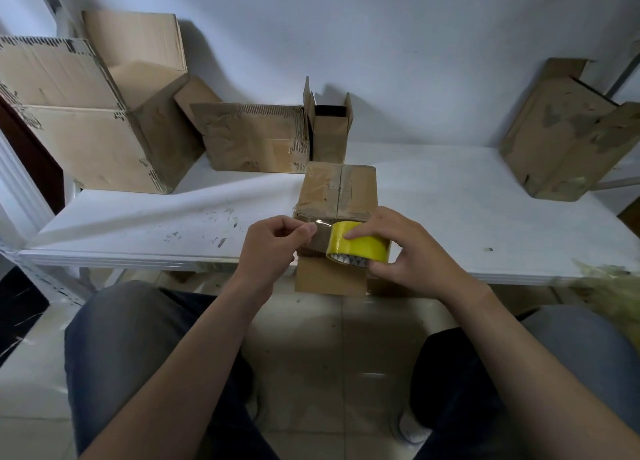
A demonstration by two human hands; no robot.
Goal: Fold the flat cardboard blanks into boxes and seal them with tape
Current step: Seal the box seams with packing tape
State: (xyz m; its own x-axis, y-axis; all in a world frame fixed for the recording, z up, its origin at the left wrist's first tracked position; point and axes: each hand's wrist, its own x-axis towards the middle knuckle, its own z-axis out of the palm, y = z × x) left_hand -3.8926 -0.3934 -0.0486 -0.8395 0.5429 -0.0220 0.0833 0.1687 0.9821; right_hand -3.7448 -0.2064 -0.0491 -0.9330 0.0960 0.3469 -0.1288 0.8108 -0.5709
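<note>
A small cardboard box (pixel 337 191) stands at the front edge of the white table (pixel 450 200), its top flaps closed under clear tape and one flap hanging down over the edge. My right hand (pixel 412 251) grips a yellow tape roll (pixel 360 245) against the box's near face. My left hand (pixel 273 248) pinches the free end of the clear tape strip (pixel 320 223), drawn a short way off the roll.
Along the back wall stand a large open box (pixel 90 113), a medium taped box (pixel 252 137) and a narrow open box (pixel 329 127). Another worn box (pixel 568 130) leans at the far right. My knees are below the table edge.
</note>
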